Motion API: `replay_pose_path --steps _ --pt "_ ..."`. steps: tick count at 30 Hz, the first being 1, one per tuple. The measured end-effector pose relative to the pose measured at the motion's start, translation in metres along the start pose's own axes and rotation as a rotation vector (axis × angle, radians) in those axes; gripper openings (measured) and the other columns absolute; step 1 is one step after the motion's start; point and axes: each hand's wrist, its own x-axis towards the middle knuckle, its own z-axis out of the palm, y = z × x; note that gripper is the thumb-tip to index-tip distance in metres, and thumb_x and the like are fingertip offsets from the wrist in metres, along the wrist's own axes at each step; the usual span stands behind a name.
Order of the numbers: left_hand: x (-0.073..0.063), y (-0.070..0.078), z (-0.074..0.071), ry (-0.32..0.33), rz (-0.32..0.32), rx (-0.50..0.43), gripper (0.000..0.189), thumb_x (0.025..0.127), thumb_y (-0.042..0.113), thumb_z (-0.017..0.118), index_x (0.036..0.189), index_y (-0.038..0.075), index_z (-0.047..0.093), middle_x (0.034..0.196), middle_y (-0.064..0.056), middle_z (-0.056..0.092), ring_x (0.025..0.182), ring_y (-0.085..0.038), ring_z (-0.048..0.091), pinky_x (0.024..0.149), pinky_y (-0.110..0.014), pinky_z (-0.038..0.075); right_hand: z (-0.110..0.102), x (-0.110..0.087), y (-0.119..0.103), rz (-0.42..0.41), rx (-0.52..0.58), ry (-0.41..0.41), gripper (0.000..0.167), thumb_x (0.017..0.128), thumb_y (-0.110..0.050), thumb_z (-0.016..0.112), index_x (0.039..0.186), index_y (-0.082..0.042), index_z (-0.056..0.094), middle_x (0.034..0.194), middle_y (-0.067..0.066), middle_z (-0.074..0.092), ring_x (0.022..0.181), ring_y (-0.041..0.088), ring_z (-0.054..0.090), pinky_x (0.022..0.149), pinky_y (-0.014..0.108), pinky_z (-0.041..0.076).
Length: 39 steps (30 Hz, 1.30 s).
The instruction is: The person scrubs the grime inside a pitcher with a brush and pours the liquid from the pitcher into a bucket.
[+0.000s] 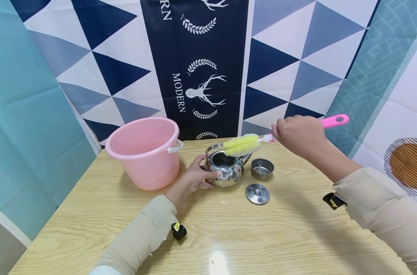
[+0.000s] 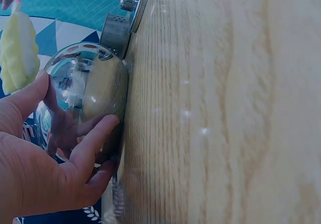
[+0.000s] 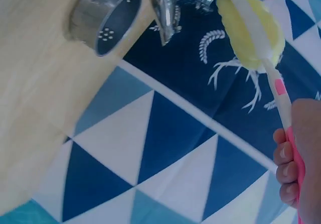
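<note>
A shiny steel teapot (image 1: 230,176) stands uncovered on the wooden table, its spout pointing right. My left hand (image 1: 196,175) holds it by its left side, the thumb and fingers (image 2: 90,142) spread round the polished body. In my right hand (image 1: 299,133) is a bottle brush, gripped by its pink handle (image 1: 333,121). The brush's yellow and white sponge head (image 1: 243,145) is level with the teapot's mouth and overlaps its right rim in the head view. The left wrist view shows that sponge (image 2: 19,53) above and beside the pot.
To the right of the teapot sits a perforated steel strainer (image 1: 262,170). The teapot's round lid (image 1: 257,194) lies knob up in front of it. A pink bucket (image 1: 151,168) with a white handle stands at the left. Patterned wall covering (image 1: 277,57) rises behind the table.
</note>
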Motion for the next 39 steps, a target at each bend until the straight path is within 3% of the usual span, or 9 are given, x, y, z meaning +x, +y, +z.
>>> replay_pose_path --steps 3,5,12,21,24,27,31,35,39 --pt "0.0 0.0 0.0 -0.002 -0.003 0.0 0.081 0.078 0.0 0.081 0.144 0.023 0.039 0.124 -0.021 0.042 0.101 -0.035 0.058 0.073 -0.047 0.06 -0.002 0.014 -0.006 -0.111 -0.02 0.024 0.04 0.086 -0.014 0.064 0.057 -0.011 0.038 0.047 0.0 0.035 0.04 0.019 0.037 0.033 0.03 0.028" --pt "0.0 0.001 0.0 -0.003 -0.004 -0.002 0.082 0.078 0.0 0.081 0.144 0.023 0.039 0.124 -0.021 0.042 0.101 -0.035 0.058 0.074 -0.047 0.06 -0.003 0.023 -0.011 -0.165 -0.04 -0.007 0.038 0.085 -0.013 0.067 0.057 -0.011 0.042 0.048 0.002 0.039 0.042 0.02 0.041 0.035 0.031 0.035" --pt "0.001 -0.001 0.0 -0.003 -0.005 -0.007 0.083 0.078 -0.001 0.08 0.145 0.023 0.038 0.123 -0.02 0.043 0.1 -0.033 0.058 0.074 -0.046 0.06 -0.002 0.045 -0.032 -0.29 -0.158 -0.264 0.014 0.081 -0.011 0.077 0.075 -0.007 0.065 0.06 0.004 0.057 0.055 0.021 0.056 0.043 0.031 0.048" --pt "0.001 -0.003 0.001 0.001 0.007 -0.009 0.081 0.079 -0.002 0.079 0.145 0.022 0.038 0.12 -0.02 0.043 0.099 -0.032 0.058 0.074 -0.047 0.06 0.004 0.063 -0.048 -0.354 -0.191 -0.363 0.024 0.073 -0.018 0.086 0.087 -0.008 0.07 0.07 0.005 0.066 0.06 0.023 0.058 0.048 0.029 0.048" --pt "0.002 -0.002 0.001 0.002 0.01 -0.005 0.081 0.079 -0.002 0.079 0.144 0.022 0.038 0.118 -0.02 0.043 0.099 -0.032 0.058 0.073 -0.047 0.06 0.008 0.068 -0.05 -0.397 -0.203 -0.352 0.015 0.081 -0.022 0.08 0.084 -0.01 0.071 0.068 0.003 0.065 0.058 0.021 0.056 0.046 0.028 0.044" --pt "0.002 -0.002 0.0 0.001 0.011 -0.001 0.081 0.079 -0.001 0.08 0.144 0.022 0.038 0.118 -0.02 0.044 0.097 -0.032 0.058 0.073 -0.048 0.06 0.013 0.071 -0.053 -0.438 -0.188 -0.344 0.023 0.088 -0.031 0.072 0.077 -0.011 0.067 0.064 0.002 0.061 0.057 0.02 0.054 0.047 0.028 0.042" --pt "0.001 -0.003 0.001 -0.004 0.011 -0.003 0.081 0.079 -0.001 0.08 0.144 0.022 0.038 0.119 -0.02 0.043 0.096 -0.032 0.059 0.074 -0.048 0.06 0.018 0.073 -0.059 -0.483 -0.143 -0.409 0.032 0.084 -0.041 0.07 0.077 -0.01 0.064 0.067 0.003 0.061 0.063 0.022 0.055 0.055 0.032 0.048" --pt "0.0 -0.003 0.0 -0.003 0.014 -0.004 0.08 0.079 -0.001 0.079 0.144 0.021 0.038 0.121 -0.02 0.042 0.097 -0.032 0.059 0.074 -0.049 0.06 0.021 0.075 -0.065 -0.519 -0.135 -0.48 0.028 0.08 -0.034 0.073 0.09 -0.008 0.069 0.078 0.005 0.066 0.072 0.024 0.058 0.065 0.034 0.054" --pt "0.0 -0.002 0.0 -0.006 0.016 0.004 0.081 0.079 0.0 0.08 0.145 0.022 0.038 0.121 -0.02 0.043 0.096 -0.032 0.059 0.074 -0.048 0.06 0.022 0.074 -0.067 -0.504 -0.149 -0.49 0.026 0.083 -0.034 0.077 0.094 -0.011 0.072 0.081 0.005 0.067 0.075 0.024 0.061 0.064 0.035 0.055"
